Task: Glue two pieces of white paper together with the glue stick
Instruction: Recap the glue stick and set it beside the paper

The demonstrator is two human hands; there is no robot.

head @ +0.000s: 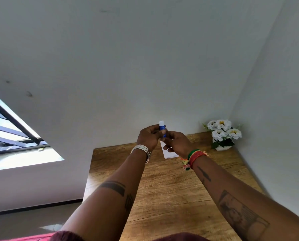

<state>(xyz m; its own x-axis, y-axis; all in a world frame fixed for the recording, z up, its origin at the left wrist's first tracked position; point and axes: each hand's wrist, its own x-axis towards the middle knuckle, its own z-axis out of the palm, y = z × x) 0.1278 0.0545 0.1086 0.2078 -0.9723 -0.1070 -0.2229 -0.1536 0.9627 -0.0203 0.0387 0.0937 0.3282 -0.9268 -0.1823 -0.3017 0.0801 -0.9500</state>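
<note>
A blue glue stick (162,129) with a pale top stands upright above the far part of the wooden table (171,188). My left hand (148,137) grips its body. My right hand (177,142) touches its lower end with the fingertips. Beneath my hands, white paper (169,153) lies flat on the table near the wall, partly hidden by my right hand. How many sheets lie there I cannot tell.
A white pot of white flowers (221,134) stands in the table's far right corner against the walls. A barred window (15,136) is at the left. The table's left edge drops to the floor.
</note>
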